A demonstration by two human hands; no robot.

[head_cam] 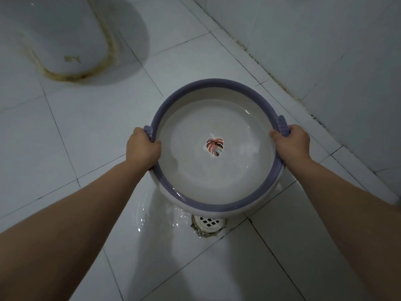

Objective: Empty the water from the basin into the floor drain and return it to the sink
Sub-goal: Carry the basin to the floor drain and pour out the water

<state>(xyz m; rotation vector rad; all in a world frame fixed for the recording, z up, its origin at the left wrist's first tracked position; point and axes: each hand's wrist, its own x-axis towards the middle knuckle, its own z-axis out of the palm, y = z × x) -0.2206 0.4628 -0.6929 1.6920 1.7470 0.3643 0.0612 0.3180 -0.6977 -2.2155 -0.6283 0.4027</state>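
Observation:
A round white basin with a purple rim (217,82) hangs over the tiled floor, tilted toward me, with clear water inside and a red leaf picture on its bottom. My left hand (143,146) grips the left handle and my right hand (290,142) grips the right handle. Water runs over the near rim onto the floor. The white grated floor drain (209,223) lies just below the near edge of the basin, and a wet sheen spreads left of it. The sink is out of view.
A white toilet base (63,38) with yellowed sealant stands at the upper left. A tiled wall (336,51) rises on the right, meeting the floor along a dark grout line. White floor tiles (54,137) surround the drain.

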